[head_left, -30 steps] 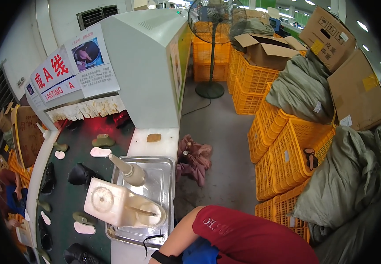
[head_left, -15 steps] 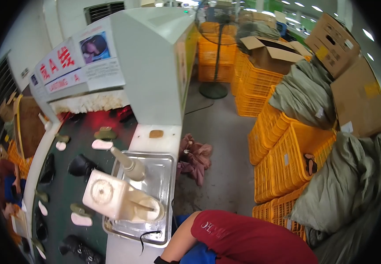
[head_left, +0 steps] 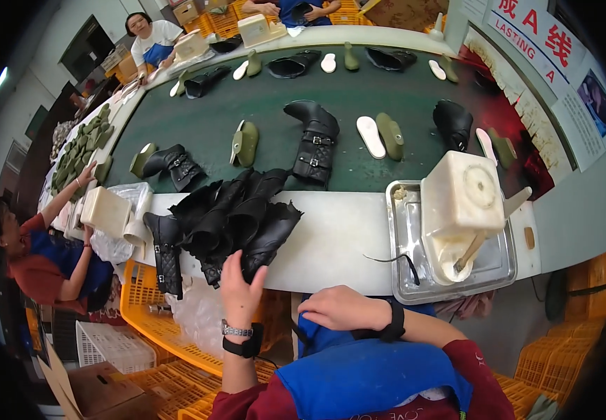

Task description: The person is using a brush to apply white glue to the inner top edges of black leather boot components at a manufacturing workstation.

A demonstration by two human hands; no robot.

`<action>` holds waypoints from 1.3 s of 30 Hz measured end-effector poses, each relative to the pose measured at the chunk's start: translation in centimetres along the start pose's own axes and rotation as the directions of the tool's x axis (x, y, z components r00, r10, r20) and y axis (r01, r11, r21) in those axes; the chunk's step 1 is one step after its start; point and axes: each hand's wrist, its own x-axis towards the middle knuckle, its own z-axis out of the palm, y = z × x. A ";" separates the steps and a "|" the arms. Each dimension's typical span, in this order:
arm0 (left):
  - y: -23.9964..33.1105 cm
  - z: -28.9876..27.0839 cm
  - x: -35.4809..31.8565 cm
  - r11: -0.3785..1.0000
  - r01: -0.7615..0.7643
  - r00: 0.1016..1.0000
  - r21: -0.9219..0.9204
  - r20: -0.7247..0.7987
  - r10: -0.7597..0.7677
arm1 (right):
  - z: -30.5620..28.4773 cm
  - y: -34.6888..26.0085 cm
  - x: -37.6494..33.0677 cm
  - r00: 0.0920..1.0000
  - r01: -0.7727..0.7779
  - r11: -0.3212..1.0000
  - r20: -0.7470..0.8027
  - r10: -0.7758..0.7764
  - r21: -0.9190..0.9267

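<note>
My left hand (head_left: 241,288), with a watch and a black band at its wrist, reaches up to the pile's near edge. Its fingers are stretched and the thumb stands apart; whether it touches a boot is unclear. Several black boots (head_left: 227,222) lie heaped on the white table edge (head_left: 331,241). A quilted boot (head_left: 168,262) hangs over that edge at the heap's left. My right hand (head_left: 341,306) is held before my blue apron, just off the table edge, with its fingers curled and nothing visible in them.
At the right, a metal tray (head_left: 404,262) holds a cream glue pot (head_left: 460,199). Black boots, white insoles and green shoe lasts (head_left: 390,136) lie on the green belt (head_left: 275,105). A co-worker (head_left: 58,255) stands at the left; others are across. Yellow crates (head_left: 159,315) stand below the table.
My view has swung left from the machine and stacked crates to the belt and boot heap. Both my hands now show; earlier only part of one arm did.
</note>
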 end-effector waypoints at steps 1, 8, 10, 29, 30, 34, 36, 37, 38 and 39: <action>0.1 0.2 -0.2 0.996 -0.014 0.998 0.087 0.069 0.008 | -0.1 -0.2 0.1 1.000 -0.008 1.000 0.016 0.008 -0.015; 0.2 -0.2 0.6 0.987 0.000 0.983 0.163 0.183 -0.030 | -0.5 -0.5 -0.2 0.996 -0.007 1.000 -0.084 0.008 0.006; 0.7 -1.1 2.3 0.984 -0.080 0.994 0.162 0.081 0.067 | -0.4 -0.2 -0.2 0.996 -0.005 1.000 -0.086 0.005 -0.002; -2.7 -4.8 14.8 0.947 -0.185 0.983 0.264 0.066 0.174 | -1.1 -0.4 -0.7 0.988 -0.013 1.000 -0.156 0.012 -0.003; -2.7 -5.6 15.0 0.963 -0.180 0.984 0.200 0.034 0.176 | -1.0 -0.5 -0.8 0.988 -0.009 1.000 -0.152 0.009 0.002; -2.2 -7.4 14.3 0.984 -0.119 0.993 0.131 0.020 0.117 | -0.4 0.2 -0.2 0.984 -0.023 1.000 -0.178 0.021 -0.009; -1.5 -7.5 12.8 0.972 -0.190 0.978 0.135 -0.061 0.199 | 0.1 1.0 0.0 0.971 -0.048 0.999 -0.232 0.050 0.015; -1.6 -7.3 11.5 0.967 -0.196 0.977 0.161 -0.056 0.207 | 0.3 1.4 0.1 0.966 -0.113 0.993 -0.236 0.106 -0.016; -1.6 -6.9 10.2 0.960 -0.209 0.975 0.187 -0.038 0.219 | 0.4 1.9 0.3 0.958 -0.173 0.984 -0.241 0.157 -0.047; -1.8 -6.4 8.8 0.952 -0.223 0.973 0.212 -0.018 0.232 | 0.5 2.3 0.5 0.958 -0.171 0.984 -0.241 0.155 -0.045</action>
